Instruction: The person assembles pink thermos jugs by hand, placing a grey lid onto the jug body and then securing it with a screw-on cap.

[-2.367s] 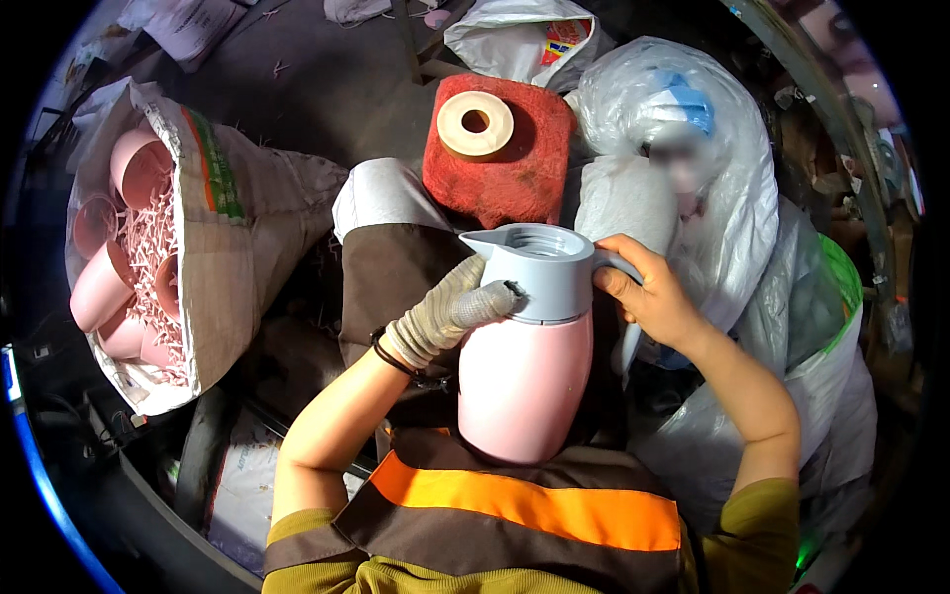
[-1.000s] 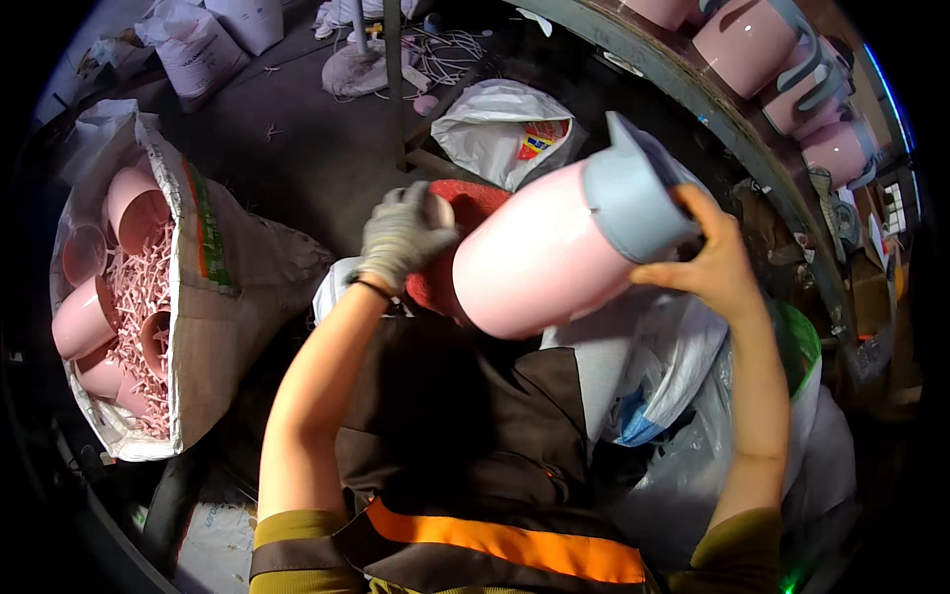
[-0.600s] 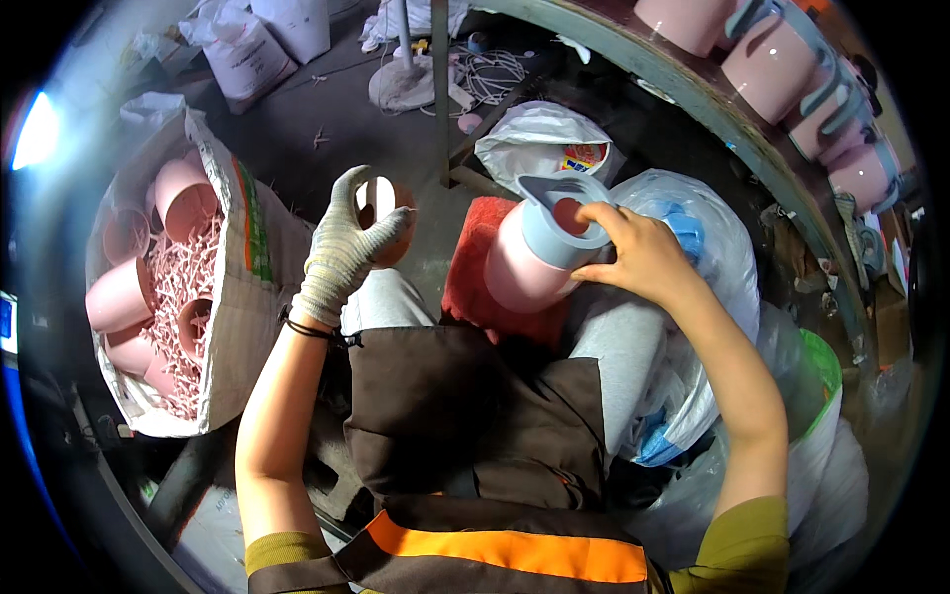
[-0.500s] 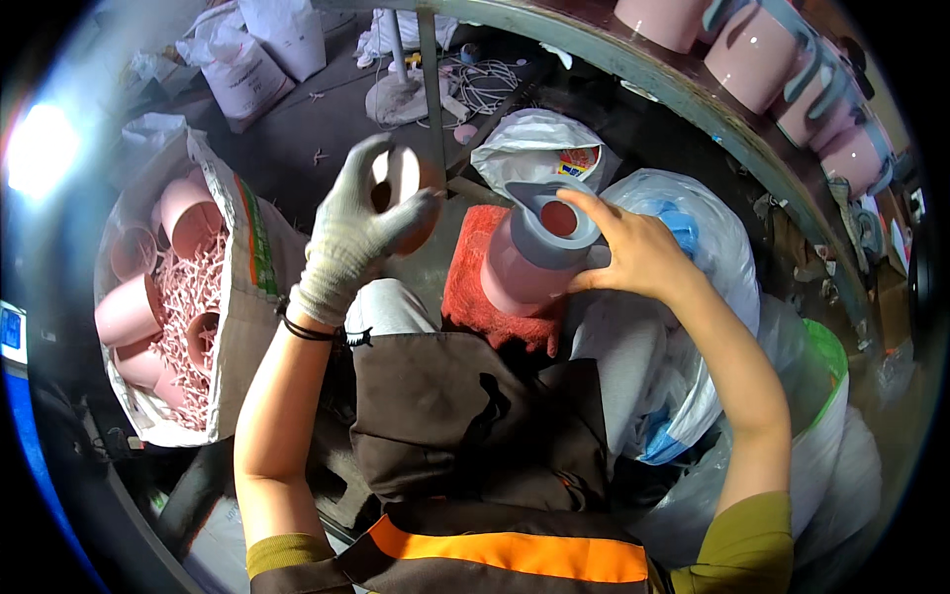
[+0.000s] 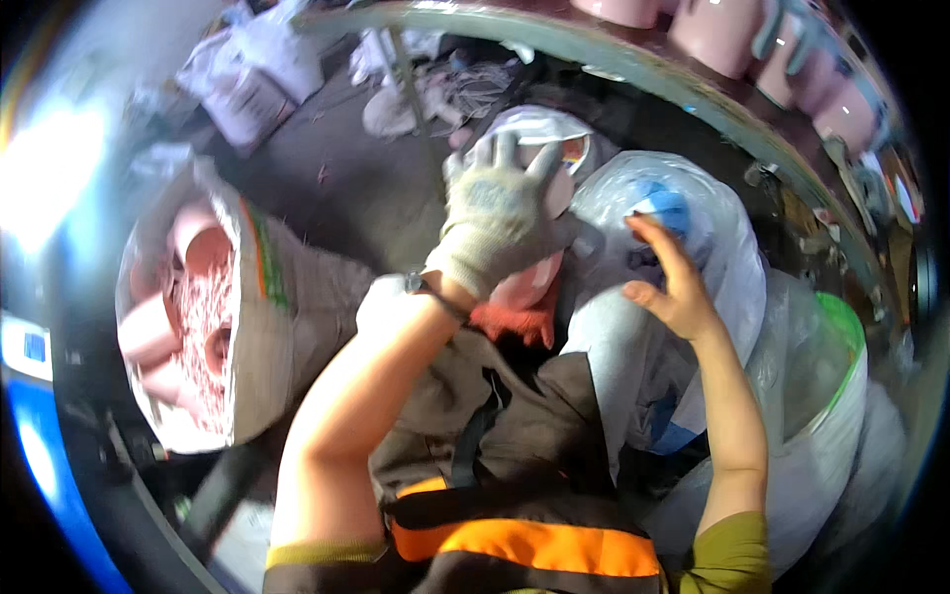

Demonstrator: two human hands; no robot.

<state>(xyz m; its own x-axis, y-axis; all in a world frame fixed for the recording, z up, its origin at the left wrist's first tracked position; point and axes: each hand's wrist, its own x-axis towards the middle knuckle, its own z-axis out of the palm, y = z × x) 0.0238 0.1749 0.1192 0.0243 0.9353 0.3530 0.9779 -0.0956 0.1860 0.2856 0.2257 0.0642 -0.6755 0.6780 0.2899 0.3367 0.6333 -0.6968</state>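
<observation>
My gloved left hand (image 5: 500,213) is over a pink jug (image 5: 527,289), back of the hand up. The edge of a pink round piece (image 5: 560,192) shows beside its thumb; the hand seems to hold it, though the palm side is hidden. Below the glove, the jug rests on a red cloth (image 5: 515,325) by my knees, most of its top covered. To the right, my bare right hand (image 5: 673,282) hangs apart from the jug, thumb and fingers spread with nothing in them.
A sack (image 5: 282,297) of pink cups and shredded filler stands at left. Clear plastic bags (image 5: 712,213) and a green-rimmed bag (image 5: 841,337) lie at right. Several pink jugs (image 5: 717,35) stand on a curved-looking shelf (image 5: 683,94) above. White sacks (image 5: 252,74) sit on the far floor.
My left hand has swung right with the round piece, from beside the jug to over it. My right hand has let go of the jug and drawn back to the right.
</observation>
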